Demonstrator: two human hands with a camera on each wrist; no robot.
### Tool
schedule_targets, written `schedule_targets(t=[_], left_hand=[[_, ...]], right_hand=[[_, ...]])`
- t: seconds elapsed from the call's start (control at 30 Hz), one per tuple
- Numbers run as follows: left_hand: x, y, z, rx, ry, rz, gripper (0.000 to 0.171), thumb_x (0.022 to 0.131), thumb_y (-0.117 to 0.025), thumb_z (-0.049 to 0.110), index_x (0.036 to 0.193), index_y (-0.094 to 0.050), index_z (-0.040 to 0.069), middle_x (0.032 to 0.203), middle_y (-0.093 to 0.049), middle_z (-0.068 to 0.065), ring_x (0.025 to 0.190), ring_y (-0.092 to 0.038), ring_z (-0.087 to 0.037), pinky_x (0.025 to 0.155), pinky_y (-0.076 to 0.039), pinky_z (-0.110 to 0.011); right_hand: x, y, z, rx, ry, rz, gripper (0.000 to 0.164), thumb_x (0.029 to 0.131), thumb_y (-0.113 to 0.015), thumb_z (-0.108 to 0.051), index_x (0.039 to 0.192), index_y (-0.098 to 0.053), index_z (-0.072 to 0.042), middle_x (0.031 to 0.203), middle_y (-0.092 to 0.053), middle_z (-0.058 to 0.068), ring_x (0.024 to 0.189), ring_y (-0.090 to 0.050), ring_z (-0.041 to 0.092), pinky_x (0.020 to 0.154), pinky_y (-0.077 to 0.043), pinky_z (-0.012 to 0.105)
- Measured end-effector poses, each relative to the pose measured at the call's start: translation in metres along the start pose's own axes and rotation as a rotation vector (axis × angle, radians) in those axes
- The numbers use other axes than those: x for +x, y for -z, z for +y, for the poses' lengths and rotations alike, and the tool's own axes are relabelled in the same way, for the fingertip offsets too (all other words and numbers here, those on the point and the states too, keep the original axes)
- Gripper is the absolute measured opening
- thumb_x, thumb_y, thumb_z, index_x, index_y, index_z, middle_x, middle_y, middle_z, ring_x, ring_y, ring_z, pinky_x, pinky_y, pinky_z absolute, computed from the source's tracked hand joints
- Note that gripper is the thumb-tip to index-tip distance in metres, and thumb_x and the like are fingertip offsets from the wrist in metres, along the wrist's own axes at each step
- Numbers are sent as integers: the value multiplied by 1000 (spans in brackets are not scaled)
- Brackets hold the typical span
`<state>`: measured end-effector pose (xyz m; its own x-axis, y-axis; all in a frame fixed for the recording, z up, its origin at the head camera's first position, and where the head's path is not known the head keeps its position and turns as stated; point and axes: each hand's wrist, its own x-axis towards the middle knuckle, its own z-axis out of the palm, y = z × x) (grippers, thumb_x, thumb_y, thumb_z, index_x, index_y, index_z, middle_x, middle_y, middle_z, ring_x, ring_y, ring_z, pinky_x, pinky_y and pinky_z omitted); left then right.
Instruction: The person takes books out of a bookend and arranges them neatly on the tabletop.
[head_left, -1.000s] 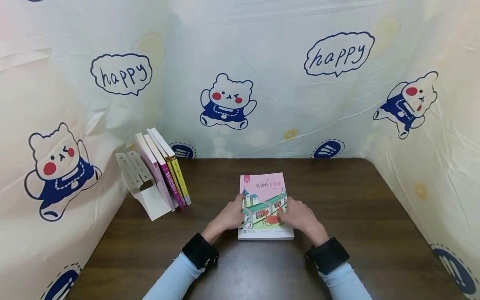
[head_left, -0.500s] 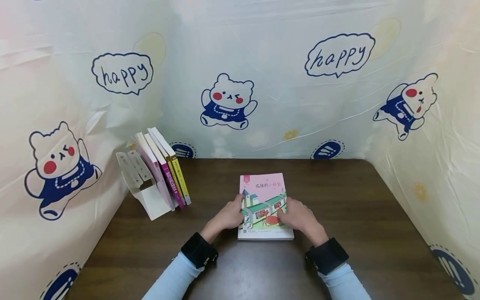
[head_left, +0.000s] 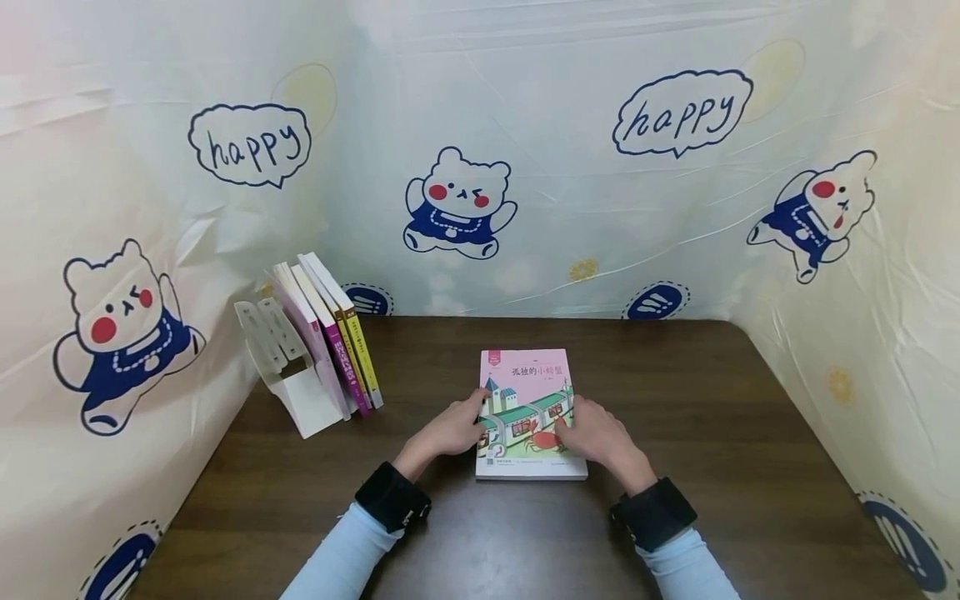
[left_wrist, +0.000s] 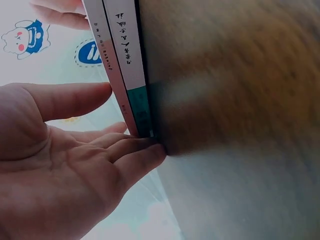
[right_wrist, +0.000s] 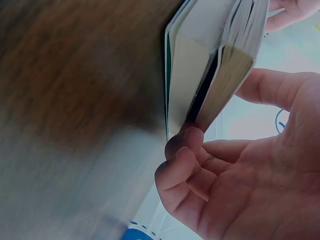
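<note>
We eased left hand [head_left: 448,428] outward | fingers apart | right hand [head_left: 600,432]: fingers clamped on pink book [head_left: 525,415] between both hands

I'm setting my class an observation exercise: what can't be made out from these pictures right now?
Head view: most of the lower book's upper face, hidden beneath the pink book.
Head view: covers between the leaning books, hidden by their neighbours.
Left wrist view: lettering on the pink book's spine, too small to read surely.
Head view: the sleeves' upper parts, cut off by the bottom edge.
Right wrist view: the table's grain, blurred.
</note>
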<state>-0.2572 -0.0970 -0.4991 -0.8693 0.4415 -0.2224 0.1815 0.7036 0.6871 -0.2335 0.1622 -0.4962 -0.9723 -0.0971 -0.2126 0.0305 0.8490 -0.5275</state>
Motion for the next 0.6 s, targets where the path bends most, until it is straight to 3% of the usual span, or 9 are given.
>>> schedule_targets(t=[0.23,0.47,0.6], left_hand=[[-1,-1,-1,-21,-6,0,63,105,-56,6,160,-27,-3,157,-46,-29,118,-56,-34,105,-48,-53],[0,-1,2,-26,30,-1,63,106,-53,7,162,-25,0,159,-44,-27,120,-54,-34,106,-46,-53],[-1,-1,3,-24,33,-1,62,107,-52,7,162,-25,1,159,-44,-26,120,-54,-34,107,-46,-53]], right_hand=[[1,1,-1,-26,4,-5,65,98,-67,-31,144,-47,11,119,-65,22,93,-63,31,76,-57,44],[0,1,-1,-16,17,2,74,100,-66,-30,152,-36,14,144,-57,31,107,-62,37,95,-57,57],[-1,0,-1,-13,17,-4,74,101,-64,-30,152,-35,14,150,-52,33,115,-59,41,103,-52,64]])
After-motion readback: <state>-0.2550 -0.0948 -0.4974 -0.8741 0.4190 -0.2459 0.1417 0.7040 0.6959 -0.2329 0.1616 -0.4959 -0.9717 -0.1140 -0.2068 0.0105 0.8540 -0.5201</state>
